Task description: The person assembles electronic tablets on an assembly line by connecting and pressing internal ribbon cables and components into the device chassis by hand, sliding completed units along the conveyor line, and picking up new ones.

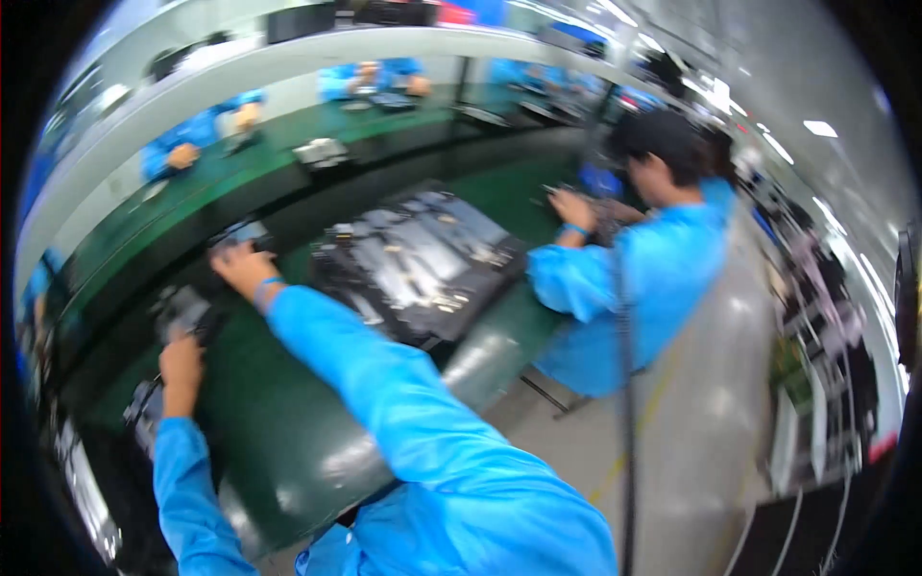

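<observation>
At the left of the green worktop, my left hand [181, 365] grips the near edge of a dark, boxy part [184, 312] with a grey face, its kind blurred by motion. My right arm stretches forward across the top. Its hand [245, 269] is closed on a small dark piece with a shiny grey face [252, 231], beside the sunken dark strip; some fingers are hidden. To the right of my right forearm lies a black tray [423, 326] holding several rows of grey and silver metal parts [432, 254].
Another dark part [146, 408] lies by my left wrist. A co-worker in a blue coat [643, 278] sits at the right, hands on the worktop [317, 470]. Across the strip, other people's hands [182, 156] work under a pale overhead shelf [384, 40]. A dark pole [629, 432] stands at right.
</observation>
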Demonstrator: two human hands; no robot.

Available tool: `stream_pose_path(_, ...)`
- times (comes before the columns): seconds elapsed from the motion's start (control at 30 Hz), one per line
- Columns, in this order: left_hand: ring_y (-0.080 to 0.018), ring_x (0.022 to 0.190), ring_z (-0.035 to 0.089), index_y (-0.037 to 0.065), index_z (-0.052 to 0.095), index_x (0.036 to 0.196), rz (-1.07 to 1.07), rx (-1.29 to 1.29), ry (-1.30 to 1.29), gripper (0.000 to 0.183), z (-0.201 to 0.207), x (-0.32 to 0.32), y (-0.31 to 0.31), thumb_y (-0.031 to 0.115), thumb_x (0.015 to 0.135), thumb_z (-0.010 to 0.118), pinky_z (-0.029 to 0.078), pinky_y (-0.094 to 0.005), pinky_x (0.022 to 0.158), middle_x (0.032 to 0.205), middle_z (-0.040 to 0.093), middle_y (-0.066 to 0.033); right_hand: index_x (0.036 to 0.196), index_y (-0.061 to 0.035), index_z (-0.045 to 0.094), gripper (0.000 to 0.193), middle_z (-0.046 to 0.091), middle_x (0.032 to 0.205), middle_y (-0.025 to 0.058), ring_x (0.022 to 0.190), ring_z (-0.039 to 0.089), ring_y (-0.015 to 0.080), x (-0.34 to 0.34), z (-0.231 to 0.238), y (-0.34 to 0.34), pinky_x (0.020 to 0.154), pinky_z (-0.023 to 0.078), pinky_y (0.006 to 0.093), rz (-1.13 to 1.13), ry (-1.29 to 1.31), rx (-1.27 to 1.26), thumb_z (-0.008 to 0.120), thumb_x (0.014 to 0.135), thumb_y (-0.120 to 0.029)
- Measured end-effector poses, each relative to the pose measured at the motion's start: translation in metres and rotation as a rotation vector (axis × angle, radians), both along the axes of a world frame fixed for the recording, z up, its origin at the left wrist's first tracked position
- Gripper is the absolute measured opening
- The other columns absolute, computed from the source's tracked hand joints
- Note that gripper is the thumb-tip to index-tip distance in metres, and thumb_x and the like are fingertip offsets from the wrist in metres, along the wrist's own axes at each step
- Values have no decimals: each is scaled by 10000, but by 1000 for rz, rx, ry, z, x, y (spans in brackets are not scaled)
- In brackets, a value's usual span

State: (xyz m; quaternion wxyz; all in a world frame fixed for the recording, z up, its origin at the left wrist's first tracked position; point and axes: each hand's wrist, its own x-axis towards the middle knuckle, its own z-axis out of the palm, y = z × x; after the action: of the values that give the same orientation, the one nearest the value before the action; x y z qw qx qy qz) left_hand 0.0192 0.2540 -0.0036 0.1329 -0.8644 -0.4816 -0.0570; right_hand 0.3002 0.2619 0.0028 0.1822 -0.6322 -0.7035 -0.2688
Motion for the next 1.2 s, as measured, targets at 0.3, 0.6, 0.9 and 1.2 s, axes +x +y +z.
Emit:
stream_pose_path(0.3,-539,1284,653,15,571,1521,29,-66,-335,543,-62,25,109,-43,982,602,557,-560,1090,1643,457,-310,1238,-64,741,496,731,1166,158,1109,688,361,14,-28,-54,888,598,453,-98,-25,-195,855,823,-311)
stream_pose_path(0.6,-410,1373,661,22,669,1489,-201,-252,-673,437,0,26,-82,167,1078,647,495,-443,1174,1468,701,-245,1047,-9,794,286,671,1031,136,1005,622,309,-97,31,-324,722,519,392,519,-157,-332,691,907,-236)
stream_pose_path(0.9,-90,680,573,44,779,1317,-163,-631,-1029,299,22,12,-210,88,1027,720,475,-310,611,1162,773,-94,1115,-70,772,317,707,939,104,848,707,328,-34,72,-389,741,593,436,701,532,-605,863,906,-289)
stream_pose_path(1.2,-183,818,755,40,564,1599,-89,-920,-1082,743,27,-9,-211,-70,869,650,605,-338,778,1414,665,-239,1154,-78,770,270,696,1213,130,1149,639,356,-30,28,-258,1014,507,483,617,587,-293,749,885,-95)
